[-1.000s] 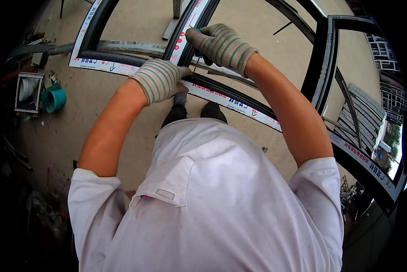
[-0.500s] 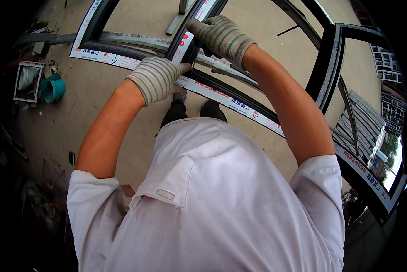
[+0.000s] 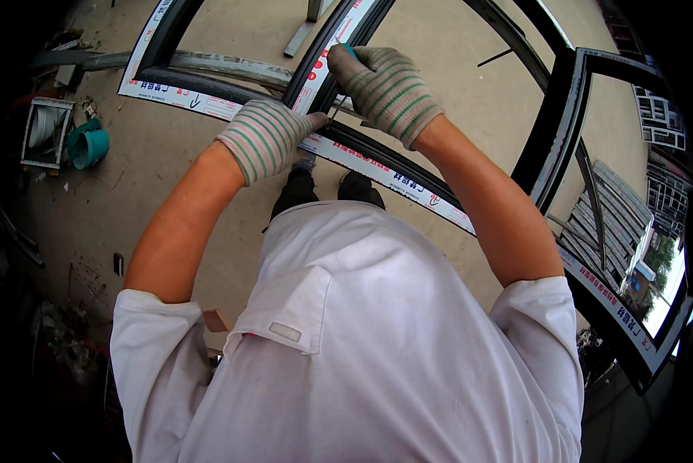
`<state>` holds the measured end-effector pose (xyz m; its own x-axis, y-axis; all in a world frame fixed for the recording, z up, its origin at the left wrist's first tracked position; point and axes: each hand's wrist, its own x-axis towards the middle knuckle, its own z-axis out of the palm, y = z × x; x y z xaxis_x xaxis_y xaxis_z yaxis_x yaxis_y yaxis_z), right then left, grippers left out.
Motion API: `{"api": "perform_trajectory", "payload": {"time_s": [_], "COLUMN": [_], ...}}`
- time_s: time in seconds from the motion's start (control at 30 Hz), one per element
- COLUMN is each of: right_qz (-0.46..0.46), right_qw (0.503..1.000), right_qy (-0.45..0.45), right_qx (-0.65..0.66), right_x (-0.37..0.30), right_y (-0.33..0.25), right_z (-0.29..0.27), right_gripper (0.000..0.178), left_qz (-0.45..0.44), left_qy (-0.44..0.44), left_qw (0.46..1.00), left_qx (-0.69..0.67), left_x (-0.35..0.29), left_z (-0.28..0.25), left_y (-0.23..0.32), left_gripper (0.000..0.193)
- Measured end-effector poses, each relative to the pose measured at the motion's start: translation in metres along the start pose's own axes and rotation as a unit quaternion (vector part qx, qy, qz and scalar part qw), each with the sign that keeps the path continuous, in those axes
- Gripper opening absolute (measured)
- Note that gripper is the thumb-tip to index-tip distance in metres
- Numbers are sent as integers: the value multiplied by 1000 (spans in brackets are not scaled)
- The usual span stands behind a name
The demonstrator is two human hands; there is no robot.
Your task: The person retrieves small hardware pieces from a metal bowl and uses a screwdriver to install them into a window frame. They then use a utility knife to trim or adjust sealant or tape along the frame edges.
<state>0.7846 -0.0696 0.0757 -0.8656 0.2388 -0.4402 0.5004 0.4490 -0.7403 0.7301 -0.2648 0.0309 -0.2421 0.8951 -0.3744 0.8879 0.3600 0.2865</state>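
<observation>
1. Our right hand (image 3: pixel 389 89) hides most of the tool (image 3: pixel 350 51), whose tip is too small for us to make out.
2. We cannot see our left hand's (image 3: pixel 265 137) fingertips.
3. The top edge cuts off our frame (image 3: pixel 385 172).
4. We cannot tell what the dark heap (image 3: pixel 68 336) contains.

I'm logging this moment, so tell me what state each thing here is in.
Black frame: no glass visible in its openings
Printed film: on the frame
Teal-handled tool: gripped, shaft pointing toward the frame
Right hand: gloved, closed around the tool
Left hand: gloved, on the frame, fingers partly hidden
Teal bucket: resting on the floor
</observation>
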Motion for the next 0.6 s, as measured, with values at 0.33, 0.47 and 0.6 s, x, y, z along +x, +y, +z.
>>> {"api": "perform_trajectory", "payload": {"time_s": [0.33, 0.47, 0.6], "right_qz": [-79, -69, -104], "right_qw": [995, 996, 993], "right_qy": [36, 30, 26], "right_qx": [-47, -54, -56], "right_x": [-15, -17, -19], "right_y": [-1, -1, 0], "right_z": [6, 7, 6], "right_gripper": [64, 62, 59], "left_qz": [5, 13, 21], "left_qy": [-9, -12, -5], "left_qw": [1000, 1000, 1000], "left_qx": [-5, -16, -15], "left_x": [2, 2, 2], "left_z": [-3, -4, -5], "left_y": [0, -2, -2], "left_gripper": [55, 54, 53]}}
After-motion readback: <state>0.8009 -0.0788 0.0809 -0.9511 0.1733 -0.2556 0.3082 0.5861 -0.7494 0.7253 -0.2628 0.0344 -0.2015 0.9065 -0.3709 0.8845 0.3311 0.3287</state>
